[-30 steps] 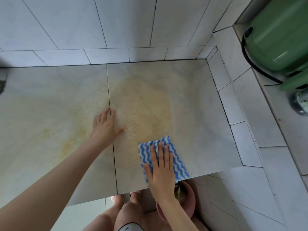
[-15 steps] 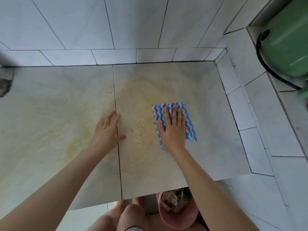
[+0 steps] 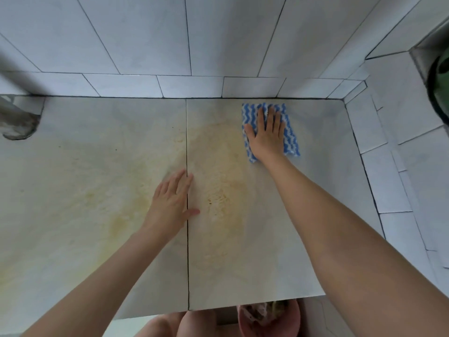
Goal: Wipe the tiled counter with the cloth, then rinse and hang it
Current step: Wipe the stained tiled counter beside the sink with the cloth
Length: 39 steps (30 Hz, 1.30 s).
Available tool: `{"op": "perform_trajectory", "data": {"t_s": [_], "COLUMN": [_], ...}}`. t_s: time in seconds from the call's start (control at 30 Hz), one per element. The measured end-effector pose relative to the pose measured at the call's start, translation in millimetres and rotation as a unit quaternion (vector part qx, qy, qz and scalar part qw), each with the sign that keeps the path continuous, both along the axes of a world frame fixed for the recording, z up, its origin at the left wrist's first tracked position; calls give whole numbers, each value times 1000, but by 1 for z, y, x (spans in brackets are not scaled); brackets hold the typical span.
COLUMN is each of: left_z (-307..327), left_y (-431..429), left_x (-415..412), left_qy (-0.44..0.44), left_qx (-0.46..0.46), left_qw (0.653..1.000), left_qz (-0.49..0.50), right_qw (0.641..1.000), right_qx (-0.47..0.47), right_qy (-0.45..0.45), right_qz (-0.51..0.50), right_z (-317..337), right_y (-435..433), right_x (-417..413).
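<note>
A blue-and-white wavy-striped cloth (image 3: 290, 137) lies flat on the tiled counter (image 3: 303, 215), close to the back wall on the right-hand tile. My right hand (image 3: 266, 132) presses flat on top of it with fingers spread, covering its middle. My left hand (image 3: 171, 205) rests palm down on the bare counter beside the dark grout line, holding nothing. A wide yellowish stain (image 3: 218, 186) spreads over both counter tiles between and left of my hands.
White tiled walls (image 3: 218, 45) close the counter at the back and right. A green object (image 3: 441, 88) sits on a ledge at the far right. A grey fixture (image 3: 17, 120) is at the left edge. A pink bucket (image 3: 269, 319) stands below the counter's front edge.
My right hand has pushed the cloth from the counter's front edge away from me to the back wall. My left hand has stayed in place on the counter.
</note>
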<state>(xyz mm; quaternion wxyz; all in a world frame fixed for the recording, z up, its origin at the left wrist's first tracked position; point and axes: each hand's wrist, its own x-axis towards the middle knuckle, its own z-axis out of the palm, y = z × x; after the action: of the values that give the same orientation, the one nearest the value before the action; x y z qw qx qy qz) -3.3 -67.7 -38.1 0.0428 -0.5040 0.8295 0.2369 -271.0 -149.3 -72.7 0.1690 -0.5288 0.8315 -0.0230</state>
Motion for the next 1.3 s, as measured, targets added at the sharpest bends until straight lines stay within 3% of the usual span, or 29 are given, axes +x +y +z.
{"op": "perform_trajectory", "data": {"t_s": [0.43,0.57,0.8,1.13,1.3], "left_z": [0,-1,-1,-2,-4], "left_y": [1,1,1,18,23], "left_x": [4,4,13,59,83], "left_qy": [-7,-5,8,-25,-29], "left_qx": [-12,-3,-8,-48,-43], "left_qw": [1000,1000,1000,998,998], "left_qz": [-10,-6,0,38,40], "right_qw": [997,990,962,965,963], "right_qx": [7,-12,-32,-62,-45], "right_qy": [-5,-20,-6,-4,6], "right_qz": [75,142,273,256,267], "right_z": [0,-2,-5,-12,-8], "right_y": [-35,-28,50,172,185], "right_x": [12,25,73,115,107]}}
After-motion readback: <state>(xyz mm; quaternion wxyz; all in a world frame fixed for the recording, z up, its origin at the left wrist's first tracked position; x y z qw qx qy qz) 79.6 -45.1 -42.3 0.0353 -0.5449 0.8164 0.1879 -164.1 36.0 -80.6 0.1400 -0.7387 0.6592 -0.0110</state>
